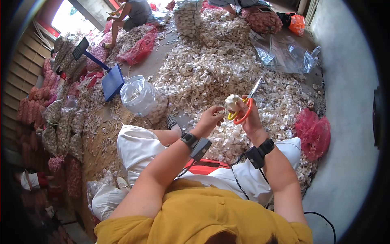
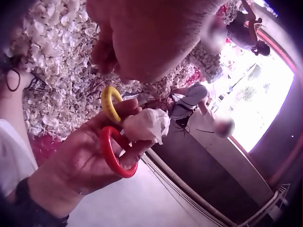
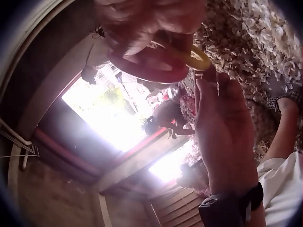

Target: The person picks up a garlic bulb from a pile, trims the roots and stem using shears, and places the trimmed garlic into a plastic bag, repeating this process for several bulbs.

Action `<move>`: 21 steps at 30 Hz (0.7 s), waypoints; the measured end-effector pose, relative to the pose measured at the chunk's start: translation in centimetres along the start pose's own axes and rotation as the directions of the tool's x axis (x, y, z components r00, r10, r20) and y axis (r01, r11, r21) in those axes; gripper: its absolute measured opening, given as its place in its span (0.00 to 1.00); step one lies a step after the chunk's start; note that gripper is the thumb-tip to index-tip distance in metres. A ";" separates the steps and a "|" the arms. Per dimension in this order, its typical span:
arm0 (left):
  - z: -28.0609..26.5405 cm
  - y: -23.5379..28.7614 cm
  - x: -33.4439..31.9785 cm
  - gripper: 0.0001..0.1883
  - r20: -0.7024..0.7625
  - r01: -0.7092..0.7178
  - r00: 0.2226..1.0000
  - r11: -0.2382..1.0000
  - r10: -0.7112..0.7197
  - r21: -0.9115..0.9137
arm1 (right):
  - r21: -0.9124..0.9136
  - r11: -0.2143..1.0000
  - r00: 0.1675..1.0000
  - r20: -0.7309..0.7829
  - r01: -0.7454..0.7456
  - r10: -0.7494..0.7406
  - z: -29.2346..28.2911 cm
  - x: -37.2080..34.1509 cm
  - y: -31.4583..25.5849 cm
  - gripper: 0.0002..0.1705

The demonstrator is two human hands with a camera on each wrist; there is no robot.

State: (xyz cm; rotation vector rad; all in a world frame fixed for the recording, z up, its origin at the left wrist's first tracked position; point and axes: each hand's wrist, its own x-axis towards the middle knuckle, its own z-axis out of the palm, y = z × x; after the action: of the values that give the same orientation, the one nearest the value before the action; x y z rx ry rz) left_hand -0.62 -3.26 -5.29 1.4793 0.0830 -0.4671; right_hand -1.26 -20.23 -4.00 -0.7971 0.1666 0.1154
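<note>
A pale garlic bulb [image 1: 232, 102] sits at the fingertips of my right hand [image 1: 251, 120], which also holds scissors [image 1: 246, 116] with one red and one yellow loop. Their blades point up and away from me in the head view. Seen from the left wrist, the bulb [image 2: 147, 125] is pinched between fingers and thumb, and the loops hang around the fingers. My left hand [image 1: 209, 121] is just left of the bulb, its fingers loosely bent toward it. From the right wrist, the left fingertips overlap the yellow loop [image 3: 199, 59]; nothing shows plainly in them.
Garlic skins [image 1: 203, 65] cover the floor ahead. A plastic-lined bag [image 1: 140, 97] stands left of centre, near a blue platform scale [image 1: 112, 83]. A red mesh bag [image 1: 313, 134] lies at right by the wall [image 1: 349, 122]. Filled sacks [image 1: 61, 126] line the left; people sit further back.
</note>
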 end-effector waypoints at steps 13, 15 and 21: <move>1.9 2.6 -1.2 0.10 0.081 -0.364 0.931 0.912 0.355 0.191 | 0.123 0.988 0.989 0.123 -0.096 0.081 -0.1 -0.1 -0.5 0.14; 2.0 2.9 -0.8 0.09 0.065 -0.436 0.900 0.880 0.432 0.188 | 0.144 0.985 0.975 0.212 -0.093 0.061 -0.7 0.0 -0.8 0.17; 0.4 2.0 -0.2 0.05 0.041 -0.173 0.985 0.984 0.171 0.049 | 0.149 0.987 0.975 0.219 -0.067 0.034 0.2 -0.7 -2.3 0.17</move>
State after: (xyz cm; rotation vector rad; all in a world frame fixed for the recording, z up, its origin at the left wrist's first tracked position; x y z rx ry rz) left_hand -0.17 -3.54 -3.31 1.5138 -0.0857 -0.3581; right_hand -1.52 -21.73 -2.16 -0.6199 -0.0102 0.2337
